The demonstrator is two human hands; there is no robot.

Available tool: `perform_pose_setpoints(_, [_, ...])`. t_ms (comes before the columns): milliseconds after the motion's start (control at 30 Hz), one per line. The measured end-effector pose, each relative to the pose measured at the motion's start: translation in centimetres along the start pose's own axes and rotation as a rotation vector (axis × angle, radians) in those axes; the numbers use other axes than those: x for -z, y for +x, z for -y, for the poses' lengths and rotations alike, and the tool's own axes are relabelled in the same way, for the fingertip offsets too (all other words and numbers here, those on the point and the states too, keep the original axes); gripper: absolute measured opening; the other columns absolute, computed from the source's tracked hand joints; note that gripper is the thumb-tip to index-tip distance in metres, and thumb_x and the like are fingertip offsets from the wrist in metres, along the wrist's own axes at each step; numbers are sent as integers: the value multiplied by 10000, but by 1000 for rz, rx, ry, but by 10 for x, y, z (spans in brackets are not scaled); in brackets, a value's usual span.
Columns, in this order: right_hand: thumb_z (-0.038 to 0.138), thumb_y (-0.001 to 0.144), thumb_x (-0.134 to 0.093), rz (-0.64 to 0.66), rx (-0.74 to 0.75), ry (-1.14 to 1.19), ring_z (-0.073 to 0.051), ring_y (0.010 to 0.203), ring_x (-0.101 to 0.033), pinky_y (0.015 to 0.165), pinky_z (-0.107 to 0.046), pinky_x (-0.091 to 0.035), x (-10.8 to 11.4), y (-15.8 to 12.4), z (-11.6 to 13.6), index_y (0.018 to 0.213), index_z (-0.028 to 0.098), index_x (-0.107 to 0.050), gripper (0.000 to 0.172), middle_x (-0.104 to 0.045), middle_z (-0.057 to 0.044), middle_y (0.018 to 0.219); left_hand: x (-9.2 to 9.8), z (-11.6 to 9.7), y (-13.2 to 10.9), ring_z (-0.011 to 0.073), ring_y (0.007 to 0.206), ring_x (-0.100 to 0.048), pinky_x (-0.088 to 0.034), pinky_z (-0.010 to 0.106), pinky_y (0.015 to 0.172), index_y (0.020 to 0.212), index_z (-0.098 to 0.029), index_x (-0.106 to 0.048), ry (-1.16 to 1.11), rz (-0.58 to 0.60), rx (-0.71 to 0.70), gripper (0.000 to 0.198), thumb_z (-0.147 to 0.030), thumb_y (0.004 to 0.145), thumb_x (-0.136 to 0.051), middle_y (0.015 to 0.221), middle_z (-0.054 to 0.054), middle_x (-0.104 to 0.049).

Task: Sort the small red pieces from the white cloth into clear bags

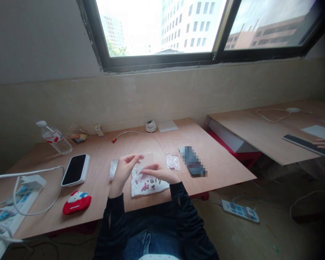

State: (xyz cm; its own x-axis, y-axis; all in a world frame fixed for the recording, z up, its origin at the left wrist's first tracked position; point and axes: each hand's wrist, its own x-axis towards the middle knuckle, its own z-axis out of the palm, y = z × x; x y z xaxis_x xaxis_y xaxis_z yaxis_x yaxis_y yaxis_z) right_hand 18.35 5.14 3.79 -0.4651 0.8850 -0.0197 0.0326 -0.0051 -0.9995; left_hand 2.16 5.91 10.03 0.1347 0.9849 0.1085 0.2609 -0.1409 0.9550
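We're right over the pale plywood desk (103,153), and here's the star of the moment: a thin, clear plastic zip bag (145,162), lifted just above a crumpled white paper sheet (148,190). The left hand (124,173) and right hand (161,172) are close together, both gripping that bag: the left pinches its upper edge while the right closes across its lower front. Down on the sheet we've got a cluster of small round pink beads (144,186) beside a short row of little tan-and-dark cylindrical pieces (155,181). Just off to the right, a second small clear plastic bag (173,161) with pink bits inside lies on the desk.
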Motion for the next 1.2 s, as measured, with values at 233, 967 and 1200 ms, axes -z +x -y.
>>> perform_pose_setpoints(233, [606, 756, -547, -170, 74, 300, -196, 727, -646, 718, -314, -459, 1, 5, -4, 835, 115, -728, 529, -705, -92, 754, -4, 6, 2, 196, 765, -636, -453, 243, 644, 868, -155, -750, -45, 265, -14, 292, -396, 760, -626, 835, 57, -737])
perform_pose_setpoints(967, [420, 628, -751, -111, 94, 307, -192, 799, -636, 776, -340, -473, 4, -9, 13, 864, 146, -730, 362, -712, -74, 853, -17, 6, 3, 218, 818, -665, -495, 264, 704, 803, -128, -742, -113, 85, -30, 274, -377, 743, -646, 821, 82, -740])
perform_pose_setpoints(1200, [393, 628, -754, -68, 64, 272, -190, 780, -642, 749, -330, -484, 4, -8, 10, 866, 141, -725, 349, -713, -77, 833, -15, 7, 4, 218, 717, -687, -520, 297, 651, 888, -118, -711, -206, -39, -45, 343, -420, 734, -655, 851, 101, -733])
